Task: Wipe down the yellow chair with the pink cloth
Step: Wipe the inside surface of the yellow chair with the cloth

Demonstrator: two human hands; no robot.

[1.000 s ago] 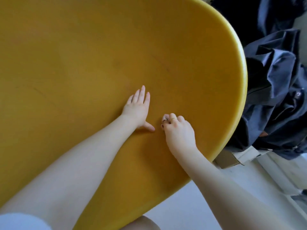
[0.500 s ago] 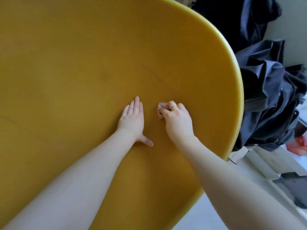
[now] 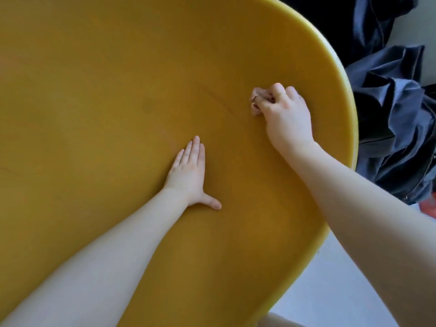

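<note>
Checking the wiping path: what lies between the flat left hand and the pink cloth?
Only bare yellow chair surface lies between the left hand and the pink cloth gripped by the right hand, as the head view shows.

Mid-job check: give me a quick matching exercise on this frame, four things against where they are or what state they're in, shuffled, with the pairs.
Things:
1. left hand
2. right hand
3. pink cloth
4. dark blue fabric

States:
A. bunched up, mostly hidden under curled fingers
B. piled beyond the yellow chair's right rim
C. flat on the chair surface, fingers straight, thumb spread
D. gripping the cloth against the chair near its right rim

Pairs: 1-C, 2-D, 3-A, 4-B
</note>
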